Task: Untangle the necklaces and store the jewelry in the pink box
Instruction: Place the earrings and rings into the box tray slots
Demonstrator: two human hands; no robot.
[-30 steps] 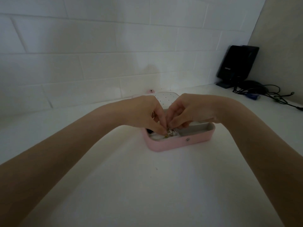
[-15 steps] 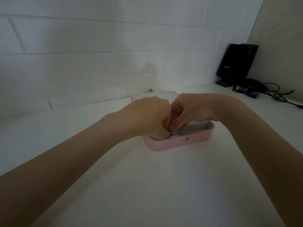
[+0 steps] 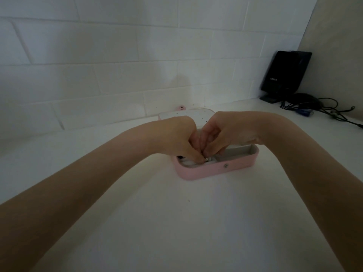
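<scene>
The pink box (image 3: 220,170) stands open on the white table, its dotted white lid (image 3: 188,115) lying back toward the wall. Both hands meet over the box's left half. My left hand (image 3: 176,138) has its fingers curled and its fingertips pinch a small shiny piece of jewelry (image 3: 207,159) just inside the front wall. My right hand (image 3: 225,132) pinches the same piece from the right side. The chain of the piece is mostly hidden by the fingers. The box's right compartment shows a pale lining with nothing visible in it.
A black speaker (image 3: 284,75) stands in the back right corner with black cables (image 3: 324,108) and a small blue object (image 3: 305,111) beside it. A white brick wall (image 3: 117,65) runs close behind the box. The white table (image 3: 157,222) stretches in front.
Both hands stayed over the box's left half. The left hand closed more tightly against the right, and the jewelry sank lower into the box.
</scene>
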